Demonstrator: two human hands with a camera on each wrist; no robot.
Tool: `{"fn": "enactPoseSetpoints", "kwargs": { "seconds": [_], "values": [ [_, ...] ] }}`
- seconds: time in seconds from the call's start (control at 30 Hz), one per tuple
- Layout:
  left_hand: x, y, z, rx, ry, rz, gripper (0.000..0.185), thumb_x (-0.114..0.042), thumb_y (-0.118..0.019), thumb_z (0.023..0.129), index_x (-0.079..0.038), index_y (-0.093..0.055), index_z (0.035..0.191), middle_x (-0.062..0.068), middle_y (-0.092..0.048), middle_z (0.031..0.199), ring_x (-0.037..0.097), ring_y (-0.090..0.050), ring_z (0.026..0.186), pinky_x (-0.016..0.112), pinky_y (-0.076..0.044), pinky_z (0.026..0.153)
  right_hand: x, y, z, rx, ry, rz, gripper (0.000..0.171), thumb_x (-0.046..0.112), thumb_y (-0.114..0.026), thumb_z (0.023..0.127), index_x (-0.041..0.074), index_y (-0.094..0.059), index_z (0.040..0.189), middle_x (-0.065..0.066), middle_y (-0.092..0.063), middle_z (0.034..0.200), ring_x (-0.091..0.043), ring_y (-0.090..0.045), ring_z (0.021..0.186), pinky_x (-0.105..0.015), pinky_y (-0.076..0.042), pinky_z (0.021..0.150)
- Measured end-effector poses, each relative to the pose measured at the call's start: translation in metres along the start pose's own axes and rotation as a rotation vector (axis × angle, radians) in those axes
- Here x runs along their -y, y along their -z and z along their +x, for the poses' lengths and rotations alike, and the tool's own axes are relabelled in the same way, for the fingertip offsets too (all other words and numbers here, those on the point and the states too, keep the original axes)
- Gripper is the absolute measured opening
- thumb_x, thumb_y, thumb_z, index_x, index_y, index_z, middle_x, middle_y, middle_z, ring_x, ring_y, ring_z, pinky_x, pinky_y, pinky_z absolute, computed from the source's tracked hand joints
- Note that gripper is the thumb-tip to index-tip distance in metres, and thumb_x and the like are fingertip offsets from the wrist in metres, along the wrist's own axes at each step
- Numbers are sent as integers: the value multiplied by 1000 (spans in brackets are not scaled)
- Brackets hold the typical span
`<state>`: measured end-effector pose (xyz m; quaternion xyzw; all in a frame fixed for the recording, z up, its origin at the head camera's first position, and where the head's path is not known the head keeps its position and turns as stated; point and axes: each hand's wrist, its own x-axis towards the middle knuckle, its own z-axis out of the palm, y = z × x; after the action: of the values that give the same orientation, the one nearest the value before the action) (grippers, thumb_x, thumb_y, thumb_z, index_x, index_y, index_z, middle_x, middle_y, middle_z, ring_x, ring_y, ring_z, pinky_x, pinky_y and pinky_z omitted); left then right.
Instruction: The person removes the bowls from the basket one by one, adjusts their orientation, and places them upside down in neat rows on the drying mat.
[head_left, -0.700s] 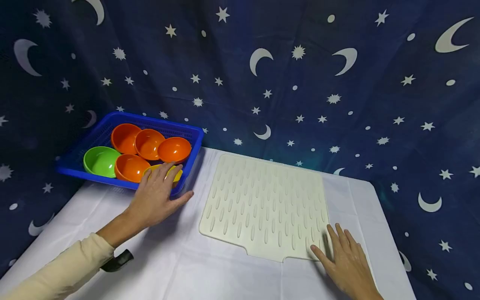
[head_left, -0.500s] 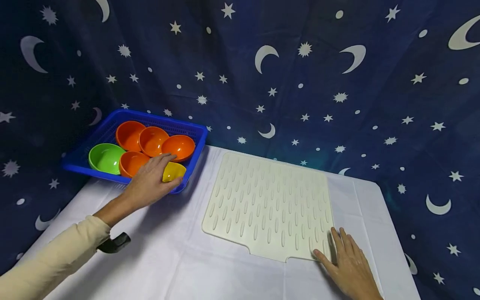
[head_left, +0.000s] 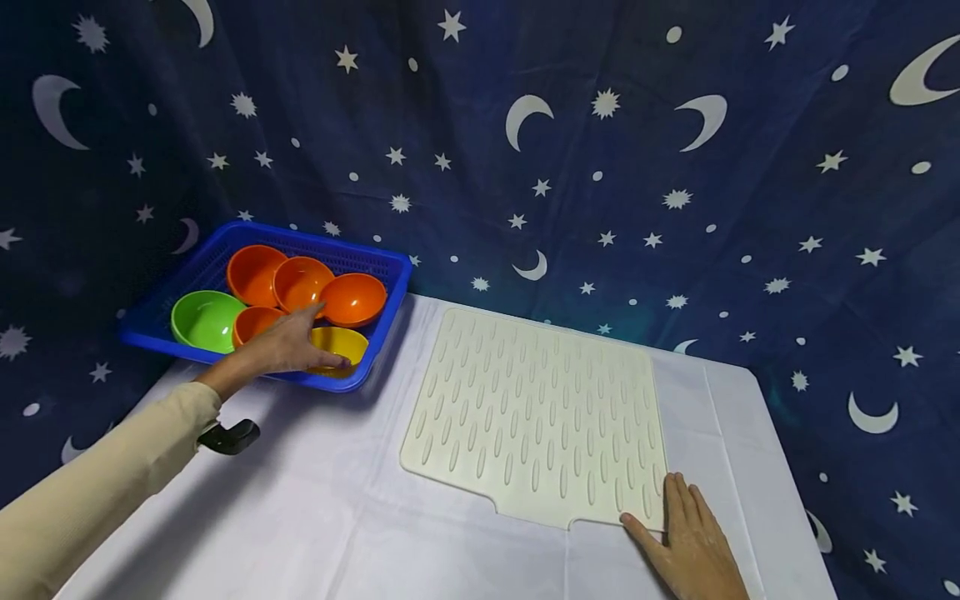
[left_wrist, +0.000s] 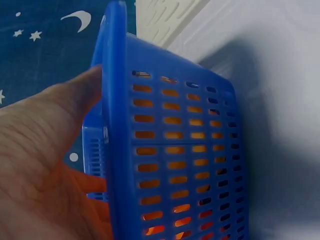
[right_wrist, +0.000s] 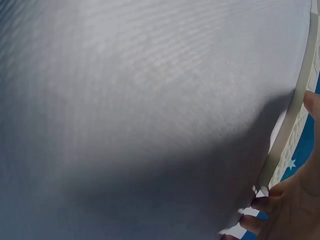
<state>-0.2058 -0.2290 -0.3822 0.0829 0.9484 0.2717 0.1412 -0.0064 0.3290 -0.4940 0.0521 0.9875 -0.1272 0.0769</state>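
Observation:
My left hand [head_left: 288, 340] reaches over the near rim of a blue plastic basket [head_left: 390, 321]. Its fingers extend between the orange bowls and a yellow bowl [head_left: 341, 343], and the thumb lies over the yellow bowl's near side. The left wrist view shows the hand [left_wrist: 45, 150] beside the basket's slotted wall [left_wrist: 175, 155], with the fingertips hidden behind the rim. At the near right corner of a cream ridged mat [head_left: 536, 408], my right hand [head_left: 693, 537] rests with straight fingers along the edge and the thumb on the near edge.
Inside the basket are also a green bowl [head_left: 206, 321] and several orange bowls [head_left: 352, 300]. Basket and mat stand on a white-covered table [head_left: 420, 542]. Behind it hangs a dark blue curtain [head_left: 450, 108] with moons and stars.
My left hand has moved left across the basket, uncovering more of the yellow bowl, and its fingers reach deeper among the bowls. My right hand has come down to the mat's corner.

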Motion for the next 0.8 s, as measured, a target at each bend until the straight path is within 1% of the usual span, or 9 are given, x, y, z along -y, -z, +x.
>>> {"fn": "enactPoseSetpoints", "kwargs": {
  "seconds": [0.07,0.17,0.23,0.33,0.43,0.53,0.63,0.73,0.8],
  "values": [
    [1,-1,2,37,13,-14,125,-51,-85,78,15,-12,155,43,-32,147,56,-42,129,69,-34,105,0,0,-1,11,-12,-3,117,74,-52,91,-19,-15,152,-44,-17,153,-63,-15,139,-75,-15,108],
    [2,-1,3,73,22,-23,130,-57,-85,75,14,-12,155,42,-38,144,53,-46,123,68,-36,103,0,0,-1,40,-35,-4,118,75,-51,91,-18,-12,153,-42,-14,155,-63,-13,140,-75,-14,108],
    [2,-2,3,86,25,-33,128,-58,-85,75,12,-13,155,40,-42,140,51,-49,118,67,-38,102,-1,0,0,40,-27,-3,117,74,-52,92,-19,-14,152,-42,-15,155,-62,-13,140,-74,-13,109],
    [3,-2,3,86,35,-41,125,-57,-86,75,11,-17,154,37,-46,134,49,-52,112,65,-41,99,-1,2,0,46,-21,0,118,75,-51,91,-19,-15,152,-42,-15,155,-61,-12,141,-73,-11,110],
    [3,-3,2,66,51,-39,127,-57,-87,73,12,-17,152,36,-49,130,46,-54,107,62,-45,95,0,3,1,64,-29,-7,119,76,-51,91,-19,-15,152,-42,-13,156,-60,-11,142,-71,-9,112],
    [4,-3,0,31,67,6,133,-63,-86,69,12,-15,153,38,-50,129,46,-56,105,59,-49,88,2,3,2,75,-42,-33,121,78,-49,90,-20,-15,151,-41,-13,156,-60,-11,142,-69,-8,113],
    [6,-3,-1,-3,83,61,137,-69,-84,66,9,-14,154,39,-52,129,47,-58,104,58,-51,81,3,2,3,69,-46,-45,121,79,-49,89,-20,-17,151,-41,-14,156,-60,-12,142,-68,-9,114],
    [6,-2,-1,-24,89,81,136,-69,-83,67,8,-14,156,38,-56,124,47,-59,101,57,-51,77,3,2,2,63,-53,-49,121,79,-49,89,-20,-17,151,-41,-14,156,-61,-13,142,-70,-9,113],
    [7,0,-2,-31,89,81,133,-68,-81,70,8,-13,156,38,-58,121,48,-60,99,59,-51,78,3,2,2,63,-60,-52,121,79,-48,89,-20,-16,151,-41,-14,156,-61,-12,142,-70,-9,112]
  ]
}}
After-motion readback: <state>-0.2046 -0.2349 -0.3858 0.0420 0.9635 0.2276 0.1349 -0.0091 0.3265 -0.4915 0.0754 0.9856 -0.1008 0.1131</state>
